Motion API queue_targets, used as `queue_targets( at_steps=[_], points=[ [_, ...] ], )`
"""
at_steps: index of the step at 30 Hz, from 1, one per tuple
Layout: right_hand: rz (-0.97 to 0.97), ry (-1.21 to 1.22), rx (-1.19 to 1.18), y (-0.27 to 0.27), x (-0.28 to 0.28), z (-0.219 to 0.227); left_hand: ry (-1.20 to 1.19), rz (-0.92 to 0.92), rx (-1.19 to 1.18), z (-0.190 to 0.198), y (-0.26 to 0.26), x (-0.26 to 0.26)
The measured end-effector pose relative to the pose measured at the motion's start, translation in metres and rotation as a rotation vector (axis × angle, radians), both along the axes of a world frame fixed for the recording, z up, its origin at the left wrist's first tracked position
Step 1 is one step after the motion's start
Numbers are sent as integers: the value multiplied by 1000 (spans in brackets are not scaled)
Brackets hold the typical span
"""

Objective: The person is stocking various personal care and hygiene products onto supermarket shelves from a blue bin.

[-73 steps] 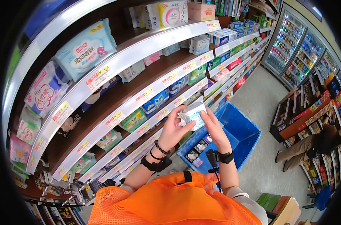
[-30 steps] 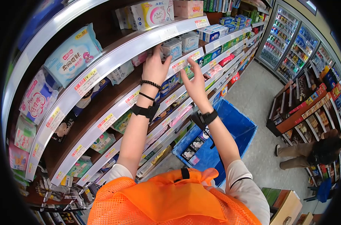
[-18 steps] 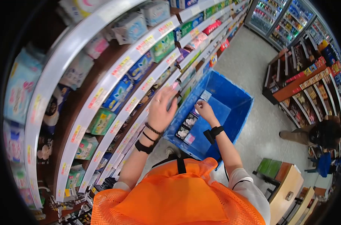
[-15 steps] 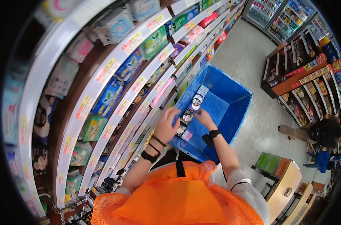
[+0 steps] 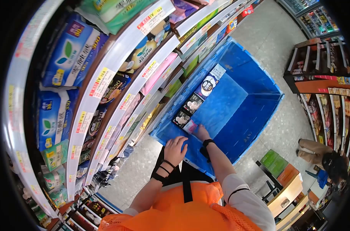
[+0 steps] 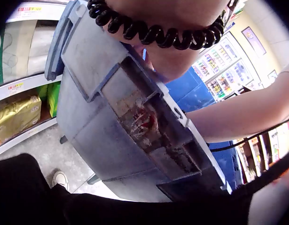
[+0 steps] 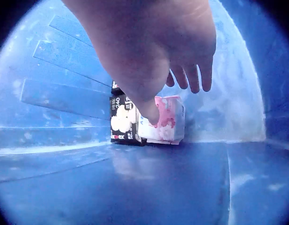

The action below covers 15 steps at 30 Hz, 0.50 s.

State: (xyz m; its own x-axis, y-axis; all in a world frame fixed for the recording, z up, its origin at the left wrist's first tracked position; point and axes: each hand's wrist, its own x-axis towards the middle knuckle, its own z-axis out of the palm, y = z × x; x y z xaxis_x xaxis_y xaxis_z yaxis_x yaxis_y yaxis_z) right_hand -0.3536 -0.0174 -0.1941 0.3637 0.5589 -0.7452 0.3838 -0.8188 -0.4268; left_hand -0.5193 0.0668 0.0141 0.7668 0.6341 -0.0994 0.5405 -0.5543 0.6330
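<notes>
My right hand (image 5: pixel 202 133) reaches down into the blue plastic crate (image 5: pixel 229 106). Its thumb lies over a small pack with pink flowers (image 7: pixel 171 123), while the other fingers extend loosely past it. Beside that pack stands a black Kotex pack (image 7: pixel 122 123) with white flowers. A second black pack (image 5: pixel 193 104), a purple-and-white pack (image 5: pixel 207 85) and a pale blue pack (image 5: pixel 218 71) continue the row along the crate's shelf-side wall. My left hand (image 5: pixel 175 150) rests on the crate's near rim with nothing held; in the left wrist view its fingers are hidden behind the rim.
Tiered shelves on the left hold blue sanitary pad packs (image 5: pixel 69 57) and green packs (image 5: pixel 117 13). A wooden cabinet (image 5: pixel 286 196) stands at lower right, with another person (image 5: pixel 330 161) beyond it. A snack shelf (image 5: pixel 325 81) and drinks fridges are further back.
The white ABC pack held in both hands went onto the shelf and was let go. Both hands have since come down to the crate, and the head view has tilted downward.
</notes>
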Motion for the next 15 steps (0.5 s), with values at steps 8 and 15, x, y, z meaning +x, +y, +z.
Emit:
queue_targets(
  at_steps=[8, 15],
  points=[
    [-166, 129, 93, 0, -6, -55, -1, 45, 118, 2, -9, 12],
    [-125, 90, 91, 11, -2, -63, -34, 47, 121, -2, -10, 12]
  ],
)
